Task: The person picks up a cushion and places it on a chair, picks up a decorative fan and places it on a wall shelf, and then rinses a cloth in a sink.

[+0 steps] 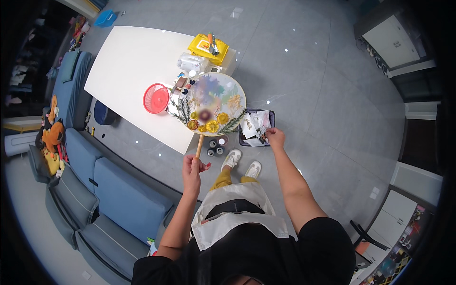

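Note:
My left hand (192,174) grips the wooden handle (199,146) of a round hand fan and holds it upright. Watercolour-like patches of blue, violet and green tint the fan face (228,87). Yellow and orange dried flowers (212,126) and green leaf sprigs (182,111) line its lower part. A small red piece (208,166), perhaps a tassel or cord, shows by my left fingers. Over the right rim of a dark bin (272,117) reaches my right hand (276,138), its fingertips at the crumpled white paper (254,124) inside. Whether they pinch anything is unclear.
The white table (128,67) bears a red mesh basket (156,98), a yellow wipes pack (199,44) with orange-handled tools on top, and a plastic-wrapped pack (192,62). Several dark bottles (216,149) stand on the floor by my shoes (233,158). A blue-grey sofa (124,185) is at left.

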### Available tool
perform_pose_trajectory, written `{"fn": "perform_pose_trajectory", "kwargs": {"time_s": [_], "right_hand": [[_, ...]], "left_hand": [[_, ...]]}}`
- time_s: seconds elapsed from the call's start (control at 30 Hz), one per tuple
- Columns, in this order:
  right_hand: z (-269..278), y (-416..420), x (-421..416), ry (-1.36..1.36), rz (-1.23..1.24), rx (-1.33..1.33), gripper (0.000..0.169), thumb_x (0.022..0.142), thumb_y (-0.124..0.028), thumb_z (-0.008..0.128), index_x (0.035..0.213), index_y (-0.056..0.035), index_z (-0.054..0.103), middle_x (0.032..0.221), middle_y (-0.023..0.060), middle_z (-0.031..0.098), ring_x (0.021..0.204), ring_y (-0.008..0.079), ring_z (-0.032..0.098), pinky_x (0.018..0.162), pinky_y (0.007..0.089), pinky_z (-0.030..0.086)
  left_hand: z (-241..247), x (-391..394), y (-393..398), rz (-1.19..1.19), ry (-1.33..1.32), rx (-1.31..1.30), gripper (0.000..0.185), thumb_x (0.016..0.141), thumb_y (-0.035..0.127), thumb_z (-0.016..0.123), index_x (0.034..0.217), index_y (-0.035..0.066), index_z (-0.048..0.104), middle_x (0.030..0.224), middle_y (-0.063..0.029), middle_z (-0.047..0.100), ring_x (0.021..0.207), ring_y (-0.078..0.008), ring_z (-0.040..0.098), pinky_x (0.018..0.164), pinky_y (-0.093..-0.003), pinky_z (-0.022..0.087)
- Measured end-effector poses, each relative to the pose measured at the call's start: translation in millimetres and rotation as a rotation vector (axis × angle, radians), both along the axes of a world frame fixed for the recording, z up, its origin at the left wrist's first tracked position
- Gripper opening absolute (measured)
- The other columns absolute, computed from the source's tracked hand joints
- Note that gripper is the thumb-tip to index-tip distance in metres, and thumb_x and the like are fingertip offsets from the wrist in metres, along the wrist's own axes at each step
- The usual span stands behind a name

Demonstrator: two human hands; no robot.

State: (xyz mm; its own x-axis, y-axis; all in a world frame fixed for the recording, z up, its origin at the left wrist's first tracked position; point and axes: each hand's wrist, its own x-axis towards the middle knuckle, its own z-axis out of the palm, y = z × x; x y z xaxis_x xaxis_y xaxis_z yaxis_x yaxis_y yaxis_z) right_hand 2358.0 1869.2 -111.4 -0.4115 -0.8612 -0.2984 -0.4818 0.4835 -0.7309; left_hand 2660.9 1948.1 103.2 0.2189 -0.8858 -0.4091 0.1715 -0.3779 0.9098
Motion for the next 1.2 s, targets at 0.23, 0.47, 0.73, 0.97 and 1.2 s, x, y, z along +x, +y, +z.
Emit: {"fn": "perform_pose_trajectory", "kwargs": {"time_s": [0.23,0.47,0.73,0.97,1.2], "right_hand": [[-13,4,6,-0.21,-0.086,0.08,0.015,0.071,-0.02,0.067,0.081,-0.0085,0.069,0.069,0.0077,0.066,0.064,0.021,0.064,0.062,0.0324,0.049],[-7,-3,8,0.033,-0.028,0.073,0.016,0.067,-0.017,0.069,0.08,-0.0083,0.065,0.075,0.0069,0.066,0.07,0.0197,0.063,0.065,0.0315,0.049],[-1,1,5,-0.515,-0.222,0.089,0.011,0.073,-0.002,0.062,0.083,-0.0056,0.061,0.069,0.0017,0.058,0.057,0.0086,0.053,0.051,0.0216,0.043],[73,28,10,-0.762,-0.312,0.173,0.011,0.081,-0.005,0.057,0.091,-0.0075,0.058,0.077,0.002,0.059,0.066,0.0092,0.056,0.061,0.0226,0.048],[138,85,-4,-0.975,-0.363,0.092,0.015,0.086,-0.012,0.057,0.1,-0.0091,0.056,0.088,0.0038,0.062,0.08,0.0112,0.06,0.07,0.0254,0.05]], "left_hand": [[-4,11,0,0.022,-0.002,0.01,0.017,0.096,0.022,0.042,0.097,0.006,0.043,0.072,-0.0014,0.046,0.062,-0.01,0.051,0.063,-0.0256,0.049],[-5,14,-2,0.022,0.001,0.012,0.019,0.096,0.026,0.043,0.097,0.006,0.043,0.073,-0.0014,0.046,0.063,-0.0105,0.051,0.062,-0.025,0.047],[-1,16,-6,0.011,0.048,0.033,0.017,0.096,0.023,0.042,0.096,0.006,0.043,0.072,-0.0018,0.046,0.062,-0.0108,0.05,0.063,-0.0271,0.048],[7,21,-15,-0.04,0.147,0.01,0.016,0.096,0.022,0.042,0.094,0.005,0.042,0.071,-0.0027,0.045,0.06,-0.0107,0.049,0.066,-0.0302,0.052],[23,26,-12,-0.079,0.187,-0.123,0.016,0.095,0.022,0.044,0.094,0.005,0.043,0.07,-0.0021,0.046,0.059,-0.0105,0.049,0.059,-0.0261,0.05]]}}
